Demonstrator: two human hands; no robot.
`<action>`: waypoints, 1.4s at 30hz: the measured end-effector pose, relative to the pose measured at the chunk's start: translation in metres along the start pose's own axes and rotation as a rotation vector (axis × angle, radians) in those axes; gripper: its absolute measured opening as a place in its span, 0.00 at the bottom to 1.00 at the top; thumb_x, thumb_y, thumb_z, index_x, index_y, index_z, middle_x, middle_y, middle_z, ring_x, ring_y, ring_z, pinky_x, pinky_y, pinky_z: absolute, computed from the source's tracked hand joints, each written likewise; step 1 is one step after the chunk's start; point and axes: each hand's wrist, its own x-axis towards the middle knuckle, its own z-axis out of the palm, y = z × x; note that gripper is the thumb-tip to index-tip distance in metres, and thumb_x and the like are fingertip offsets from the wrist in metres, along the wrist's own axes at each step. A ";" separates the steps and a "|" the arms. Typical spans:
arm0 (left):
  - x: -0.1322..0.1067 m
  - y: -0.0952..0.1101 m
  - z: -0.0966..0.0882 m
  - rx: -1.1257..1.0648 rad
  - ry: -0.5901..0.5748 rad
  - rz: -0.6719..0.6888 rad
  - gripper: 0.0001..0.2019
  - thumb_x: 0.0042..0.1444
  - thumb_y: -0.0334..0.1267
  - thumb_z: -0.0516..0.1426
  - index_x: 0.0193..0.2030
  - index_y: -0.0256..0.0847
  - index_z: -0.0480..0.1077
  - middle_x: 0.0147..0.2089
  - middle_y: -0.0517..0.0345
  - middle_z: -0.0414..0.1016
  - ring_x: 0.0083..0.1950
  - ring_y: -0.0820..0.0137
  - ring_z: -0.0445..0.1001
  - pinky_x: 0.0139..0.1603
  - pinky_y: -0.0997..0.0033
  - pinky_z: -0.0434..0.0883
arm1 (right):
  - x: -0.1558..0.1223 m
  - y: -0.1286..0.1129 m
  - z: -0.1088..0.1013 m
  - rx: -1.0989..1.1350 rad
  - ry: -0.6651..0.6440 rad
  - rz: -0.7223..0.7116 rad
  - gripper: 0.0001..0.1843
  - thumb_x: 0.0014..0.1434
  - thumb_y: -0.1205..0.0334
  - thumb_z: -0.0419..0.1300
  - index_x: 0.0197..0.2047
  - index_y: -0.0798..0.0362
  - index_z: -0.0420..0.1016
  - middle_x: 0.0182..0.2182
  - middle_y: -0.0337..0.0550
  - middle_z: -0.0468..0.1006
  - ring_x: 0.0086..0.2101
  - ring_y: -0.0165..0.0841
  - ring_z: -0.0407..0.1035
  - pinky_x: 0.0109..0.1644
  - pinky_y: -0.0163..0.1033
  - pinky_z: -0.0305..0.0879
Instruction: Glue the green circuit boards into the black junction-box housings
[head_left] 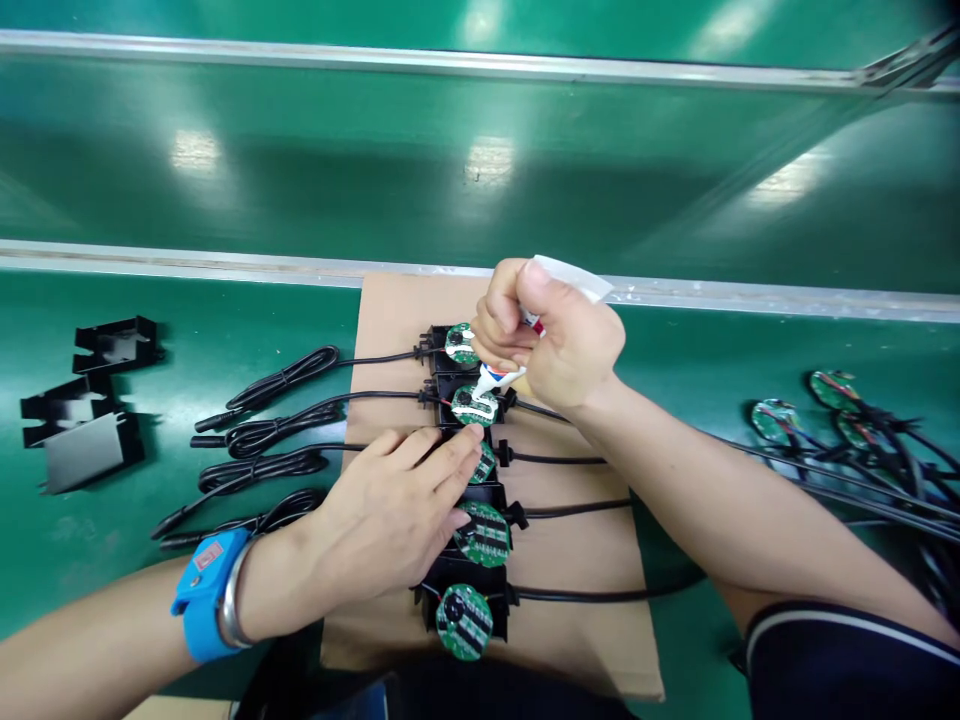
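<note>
My right hand (559, 330) is wrapped round a squeeze tube (571, 277) with a white tail and a red and blue print. Its white nozzle (491, 379) points down at a round green circuit board (465, 408) that carries a streak of white paste. The board behind it (459, 342) has white paste on it too. My left hand (397, 500) lies with fingers stretched over the row, its fingertips at a partly covered board (484, 463). Nearer to me are two boards without visible paste, one dark-striped (484, 535) and one at the front (464, 622). Black housings lie under the boards.
The row sits on a cardboard sheet (577, 640) on the green table. Coiled black cables (277, 435) lie at left, beyond them black metal brackets (90, 440). More wired boards (776, 420) and cables are at right. A metal rail (750, 297) runs behind.
</note>
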 end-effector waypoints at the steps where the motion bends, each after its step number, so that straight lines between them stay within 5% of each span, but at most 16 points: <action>1: 0.000 0.000 -0.001 -0.003 -0.003 0.002 0.24 0.70 0.43 0.48 0.67 0.33 0.63 0.73 0.52 0.59 0.58 0.58 0.66 0.54 0.58 0.63 | 0.000 -0.001 -0.002 0.002 0.009 -0.007 0.26 0.60 0.42 0.60 0.21 0.50 0.59 0.15 0.30 0.47 0.14 0.23 0.40 0.16 0.33 0.40; 9: -0.024 0.007 -0.013 -0.041 0.017 0.099 0.23 0.68 0.38 0.49 0.67 0.34 0.63 0.71 0.53 0.64 0.57 0.60 0.69 0.55 0.60 0.66 | -0.039 -0.039 0.008 0.063 -0.014 -0.001 0.22 0.62 0.47 0.59 0.22 0.51 0.63 0.15 0.31 0.48 0.15 0.24 0.43 0.18 0.35 0.45; 20: -0.032 0.016 -0.004 -0.033 -0.032 0.109 0.25 0.63 0.34 0.52 0.67 0.32 0.62 0.72 0.51 0.61 0.52 0.60 0.73 0.48 0.61 0.73 | -0.050 -0.003 0.032 0.165 -0.068 -0.041 0.23 0.65 0.46 0.55 0.24 0.50 0.61 0.16 0.31 0.49 0.16 0.24 0.44 0.19 0.35 0.43; 42: -0.033 0.016 -0.003 -0.011 -0.027 0.110 0.28 0.60 0.31 0.52 0.68 0.30 0.62 0.72 0.48 0.62 0.56 0.59 0.73 0.53 0.61 0.73 | -0.064 -0.013 0.015 0.082 -0.012 -0.005 0.24 0.66 0.47 0.54 0.23 0.51 0.62 0.16 0.31 0.49 0.16 0.24 0.44 0.18 0.34 0.42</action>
